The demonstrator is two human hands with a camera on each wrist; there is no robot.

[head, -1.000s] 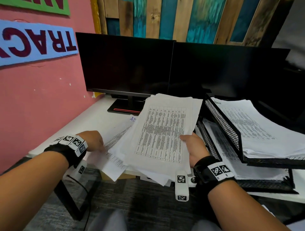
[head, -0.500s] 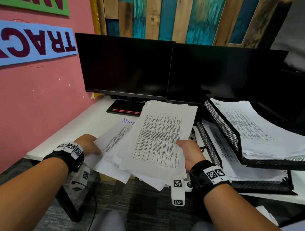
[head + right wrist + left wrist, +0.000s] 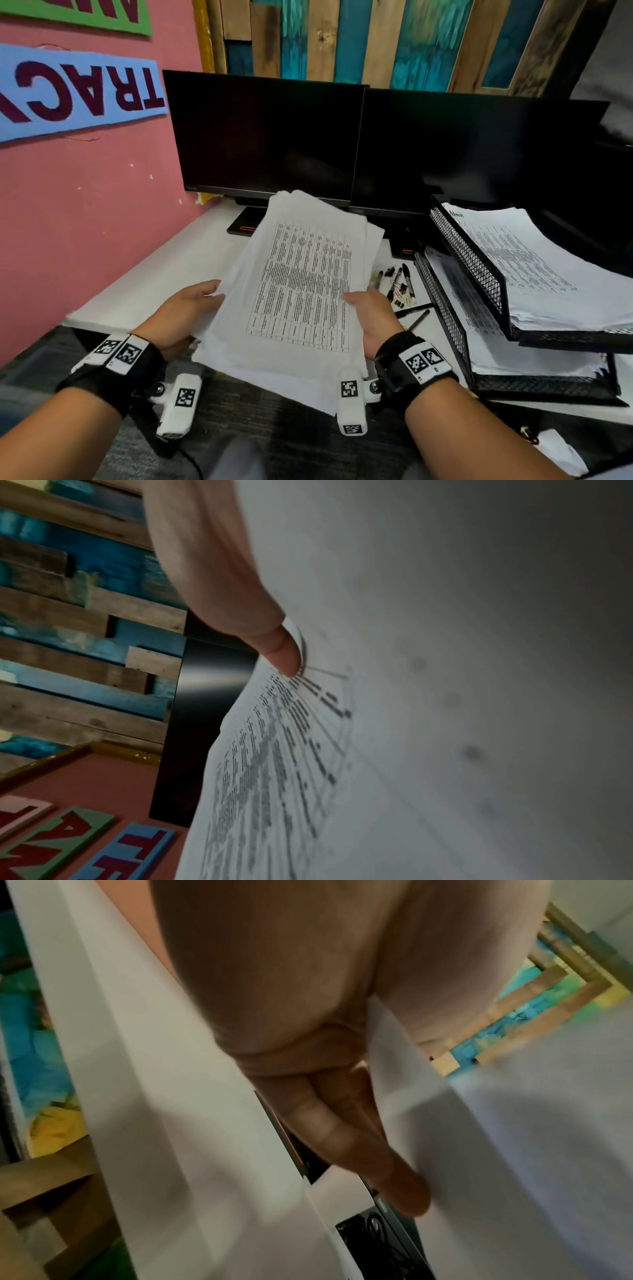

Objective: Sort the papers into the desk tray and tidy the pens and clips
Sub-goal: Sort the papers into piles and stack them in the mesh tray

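Observation:
A thick stack of printed papers [image 3: 301,291] is held up off the white desk [image 3: 164,270], tilted toward me. My left hand [image 3: 186,313] grips its left edge, thumb on top and fingers [image 3: 359,1139] underneath. Along the right edge my right hand [image 3: 371,315] holds it, thumb [image 3: 284,653] pressed on the printed sheet [image 3: 308,750]. At the right stands a black mesh desk tray [image 3: 469,260] with two tiers, both stacked with paper. Loose pens and clips [image 3: 400,284] lie on the desk between the stack and the tray.
Two dark monitors [image 3: 263,137] stand at the back of the desk, their bases just behind the papers. A pink wall [image 3: 85,205] runs along the left. Grey carpet [image 3: 260,411] shows below the desk's front edge.
Both hands have gathered the spread sheets into one stack and lifted it off the desk. The left hand moved right onto the stack's edge. The pens and clips beside the tray are now uncovered.

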